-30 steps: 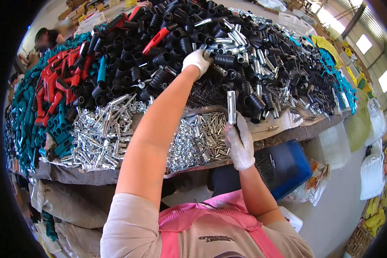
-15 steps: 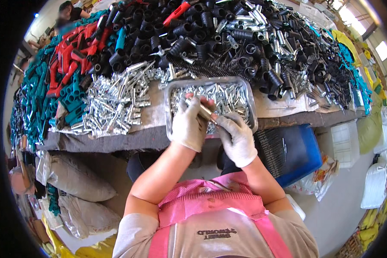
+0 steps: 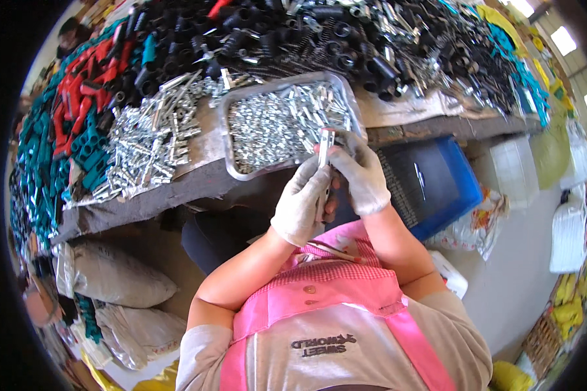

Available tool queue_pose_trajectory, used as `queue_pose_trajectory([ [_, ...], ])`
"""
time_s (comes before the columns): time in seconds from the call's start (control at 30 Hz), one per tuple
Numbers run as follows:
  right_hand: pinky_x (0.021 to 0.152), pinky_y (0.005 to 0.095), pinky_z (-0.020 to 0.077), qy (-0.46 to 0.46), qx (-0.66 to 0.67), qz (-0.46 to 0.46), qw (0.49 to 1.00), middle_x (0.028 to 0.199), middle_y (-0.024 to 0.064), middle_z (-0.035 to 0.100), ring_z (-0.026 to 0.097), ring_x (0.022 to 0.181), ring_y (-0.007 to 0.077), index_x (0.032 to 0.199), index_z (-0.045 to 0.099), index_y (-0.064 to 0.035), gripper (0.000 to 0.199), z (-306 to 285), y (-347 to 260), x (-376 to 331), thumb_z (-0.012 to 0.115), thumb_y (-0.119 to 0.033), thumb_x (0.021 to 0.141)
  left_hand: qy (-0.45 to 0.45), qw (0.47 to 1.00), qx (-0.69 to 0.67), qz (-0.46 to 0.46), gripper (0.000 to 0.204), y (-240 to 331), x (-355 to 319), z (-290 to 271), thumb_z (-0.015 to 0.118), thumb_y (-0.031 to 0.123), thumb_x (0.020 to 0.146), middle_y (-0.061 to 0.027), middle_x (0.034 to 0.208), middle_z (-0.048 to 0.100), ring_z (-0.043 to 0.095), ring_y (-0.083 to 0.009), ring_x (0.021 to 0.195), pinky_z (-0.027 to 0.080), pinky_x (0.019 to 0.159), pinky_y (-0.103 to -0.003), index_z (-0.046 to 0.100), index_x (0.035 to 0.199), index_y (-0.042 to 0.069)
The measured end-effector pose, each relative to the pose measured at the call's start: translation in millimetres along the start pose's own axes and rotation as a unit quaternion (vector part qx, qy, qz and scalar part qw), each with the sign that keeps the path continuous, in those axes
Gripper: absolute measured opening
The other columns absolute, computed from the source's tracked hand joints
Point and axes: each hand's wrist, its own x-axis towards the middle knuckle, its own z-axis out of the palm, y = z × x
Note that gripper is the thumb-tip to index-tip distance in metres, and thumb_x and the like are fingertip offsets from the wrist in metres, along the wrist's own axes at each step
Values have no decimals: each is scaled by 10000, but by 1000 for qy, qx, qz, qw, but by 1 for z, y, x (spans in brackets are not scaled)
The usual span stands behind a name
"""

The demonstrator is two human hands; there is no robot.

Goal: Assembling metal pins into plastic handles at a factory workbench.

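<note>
A shiny metal cylinder (image 3: 324, 151) stands nearly upright between my two white-gloved hands, in front of the tray's near edge. My left hand (image 3: 300, 205) is closed round its lower part. The thumb and fingers of my right hand (image 3: 364, 174) grip it nearer the top, where a reddish ring shows at its end. What lies inside my left palm is mostly hidden. Just beyond my hands a grey metal tray (image 3: 230, 153) holds many small silver pins on its left side and longer silver sleeves on its right.
Loose silver metal parts (image 3: 153, 140) lie left of the tray. Red (image 3: 75, 98) and teal tool housings (image 3: 88, 153) are heaped further left, black ribbed sleeves (image 3: 241, 42) behind. A blue bin (image 3: 460, 189) stands below the table edge at right; sacks (image 3: 114, 274) lie at lower left.
Both hands have come off the tray toward my body, and the metal cylinder has turned from slanted to nearly upright. The view has shifted, so the table sits higher and turned.
</note>
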Motion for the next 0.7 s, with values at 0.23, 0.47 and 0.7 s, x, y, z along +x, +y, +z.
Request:
queue_pose_trajectory([
  [0.23, 553, 278, 506, -7, 239, 94, 966, 1057, 122, 631, 615, 916, 199, 1204, 538, 7, 377, -44, 21, -13, 591, -184, 884, -27, 996, 61, -67, 290, -13, 12, -6, 387, 270, 971, -31, 751, 536, 389, -84, 459, 298, 418, -214, 535, 1068, 40],
  [0.47, 777, 263, 494, 376, -53, -8, 925, 895, 119, 675, 633, 824, 151, 1037, 628, 1, 188, -193, 118, -16, 578, -92, 881, 77, 988, 44, -126, 170, -51, 19, -43, 475, 204, 948, -75, 839, 597, 451, -95, 474, 290, 394, -204, 544, 1071, 109],
  [0.7, 850, 367, 482, 345, -451, 218, 794, 1031, 172, 651, 615, 986, 321, 1054, 682, -116, 358, -303, 218, 30, 627, -363, 801, 119, 977, 47, -169, 126, -67, 24, -56, 504, 173, 934, -79, 831, 595, 451, -96, 479, 302, 398, -211, 555, 1035, 115],
])
